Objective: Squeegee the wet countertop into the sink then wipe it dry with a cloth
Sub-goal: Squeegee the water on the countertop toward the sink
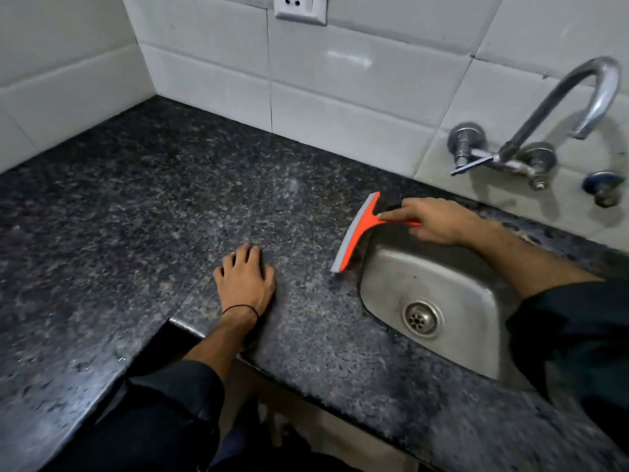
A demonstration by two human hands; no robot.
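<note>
1. Squeegee (357, 229): orange plastic body and handle, grey rubber blade. The blade stands on the countertop just beside the sink's left rim, running from the back toward the front.
2. Countertop (170, 206): dark speckled granite, L-shaped, dull sheen across the middle.
3. Sink (476, 352): small stainless steel basin, round drain at centre, set into the countertop.

Orange squeegee (357, 229) with grey blade, black-speckled granite countertop (170, 199), steel-grey sink (452, 294), white tiles (340, 80).

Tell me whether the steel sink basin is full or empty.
Empty: the steel sink basin shows its bare bottom and uncovered round drain; no standing water.
</note>
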